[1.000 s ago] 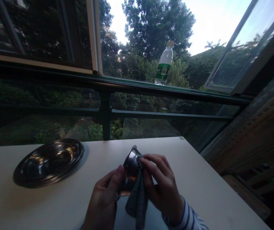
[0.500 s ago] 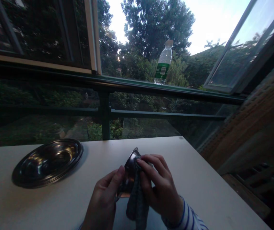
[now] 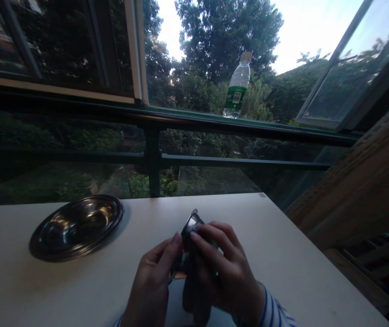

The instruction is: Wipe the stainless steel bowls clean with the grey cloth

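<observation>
A small shiny metal jug [image 3: 192, 222] with a pointed lip is held tilted between my hands, above the near part of the white table. My left hand [image 3: 153, 277] grips the jug from the left, its thumb lying along the side. From the right, my right hand [image 3: 230, 272] pinches a dark grey cloth [image 3: 194, 290] and presses it against the jug near the rim. The cloth hangs down in front of the jug and hides much of its body. Several fingers of both hands are out of sight behind the jug and cloth.
Wide-rimmed shiny metal bowls [image 3: 78, 227], apparently stacked, stand on the white table [image 3: 276, 254] at the left. Beyond the table runs a dark railing [image 3: 194, 121]. A clear plastic bottle [image 3: 237, 88] with a green label stands by the open window.
My right fingers with the cloth have shifted slightly on the jug, covering more of its side. My left hand keeps its grip. The whole view has moved a little to the left.
</observation>
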### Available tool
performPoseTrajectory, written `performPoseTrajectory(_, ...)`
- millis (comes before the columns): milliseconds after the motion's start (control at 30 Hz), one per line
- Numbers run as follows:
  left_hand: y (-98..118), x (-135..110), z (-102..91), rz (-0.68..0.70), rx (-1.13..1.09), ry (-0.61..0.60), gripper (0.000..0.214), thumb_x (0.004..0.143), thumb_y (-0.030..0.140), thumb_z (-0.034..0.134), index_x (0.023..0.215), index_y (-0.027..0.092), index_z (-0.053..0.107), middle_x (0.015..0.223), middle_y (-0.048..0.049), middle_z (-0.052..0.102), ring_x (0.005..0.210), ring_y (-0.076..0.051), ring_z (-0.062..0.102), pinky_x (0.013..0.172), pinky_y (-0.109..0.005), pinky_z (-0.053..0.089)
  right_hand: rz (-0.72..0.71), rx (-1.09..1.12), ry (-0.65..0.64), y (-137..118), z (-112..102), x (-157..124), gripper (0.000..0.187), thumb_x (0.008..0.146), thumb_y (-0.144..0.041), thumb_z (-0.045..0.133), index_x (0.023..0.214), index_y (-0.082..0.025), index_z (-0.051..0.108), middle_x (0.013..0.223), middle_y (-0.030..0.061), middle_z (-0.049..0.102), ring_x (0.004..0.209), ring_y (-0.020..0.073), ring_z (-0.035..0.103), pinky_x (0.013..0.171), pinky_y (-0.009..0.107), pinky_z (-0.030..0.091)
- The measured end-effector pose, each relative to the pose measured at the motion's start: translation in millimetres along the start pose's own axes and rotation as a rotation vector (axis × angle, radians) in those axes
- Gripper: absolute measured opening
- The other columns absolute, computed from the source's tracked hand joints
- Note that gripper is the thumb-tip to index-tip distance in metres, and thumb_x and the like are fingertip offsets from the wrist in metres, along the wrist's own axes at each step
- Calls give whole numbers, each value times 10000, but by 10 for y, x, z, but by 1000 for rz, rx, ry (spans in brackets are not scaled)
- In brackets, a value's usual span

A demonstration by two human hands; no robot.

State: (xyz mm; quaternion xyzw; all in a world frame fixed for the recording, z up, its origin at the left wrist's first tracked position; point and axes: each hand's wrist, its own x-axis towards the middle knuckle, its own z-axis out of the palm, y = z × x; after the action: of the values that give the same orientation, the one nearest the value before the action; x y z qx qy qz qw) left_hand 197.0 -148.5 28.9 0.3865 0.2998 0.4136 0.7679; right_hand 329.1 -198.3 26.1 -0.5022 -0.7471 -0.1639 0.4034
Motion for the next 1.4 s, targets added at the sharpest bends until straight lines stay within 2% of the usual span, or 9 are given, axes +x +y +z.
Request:
performPoseTrajectory(100, -1, 3, -15, 5, -12, 10, 201, 715, 312, 597, 808, 159, 689, 700, -9, 657, 659, -133, 564, 663, -238, 425, -111, -21, -30, -25, 4, 3, 397, 741, -170, 521, 1136, -135, 516, 1082, 117, 536, 997, 246, 446, 795, 419, 438)
performPoseTrajectory(300, 38, -25, 44, -16, 8, 8, 227, 734, 328, 574, 812, 146, 687, 688, -18, 654, 647, -126, 559, 643, -234, 423, 114, 14, 2, 25, 10, -2, 402, 781, -129, 452, 1180, -164, 477, 1100, 112, 514, 1002, 232, 448, 809, 429, 438)
performPoseTrajectory(500, 76, -19, 55, -15, -19, -14, 229, 738, 312, 568, 861, 153, 679, 743, -32, 663, 699, -148, 571, 681, -257, 433, -82, -12, -38, -44, 8, -5, 428, 753, -182, 519, 1180, -163, 489, 1131, 109, 514, 1018, 260, 433, 809, 449, 424)
performPoseTrajectory(633, 92, -42, 77, 4, 39, 4, 269, 740, 338, 560, 859, 128, 678, 744, -46, 661, 726, -161, 570, 707, -273, 428, 115, 25, 24, 16, -12, 23, 401, 776, -127, 465, 1174, -173, 487, 1089, 103, 523, 998, 231, 458, 815, 434, 436)
performPoseTrajectory(700, 93, -47, 78, 14, 60, 4, 283, 744, 345, 553, 857, 117, 677, 729, -48, 658, 715, -161, 568, 694, -272, 429, 144, 32, 23, 19, -14, 23, 405, 781, -119, 452, 1180, -179, 482, 1082, 103, 525, 998, 229, 463, 812, 436, 441)
performPoseTrajectory(900, 77, -26, 46, 25, 5, 1, 236, 742, 322, 563, 853, 150, 681, 712, -20, 658, 666, -132, 565, 668, -247, 427, -46, -20, -39, -57, 16, -15, 440, 755, -184, 523, 1193, -187, 478, 1141, 96, 519, 1033, 261, 433, 812, 451, 434)
performPoseTrajectory(1100, 81, -26, 79, 10, 46, -4, 246, 740, 332, 563, 839, 145, 688, 740, -26, 667, 698, -138, 565, 703, -250, 419, 143, -4, 25, 4, 15, 9, 390, 786, -123, 444, 1172, -149, 488, 1088, 110, 530, 997, 227, 458, 820, 435, 441)
performPoseTrajectory(1300, 71, -20, 60, 19, 7, -8, 233, 727, 324, 579, 847, 159, 690, 725, -26, 667, 675, -141, 573, 704, -261, 429, -44, -40, -29, -51, 15, -9, 431, 760, -185, 510, 1190, -166, 483, 1136, 108, 521, 1029, 260, 438, 811, 456, 436)
performPoseTrajectory(1400, 56, -30, 75, 8, 40, -24, 246, 734, 333, 570, 847, 151, 692, 755, -36, 674, 723, -152, 578, 755, -272, 417, 98, 12, 2, 15, 0, 10, 399, 785, -148, 463, 1182, -180, 484, 1105, 100, 522, 1012, 234, 452, 823, 435, 435)
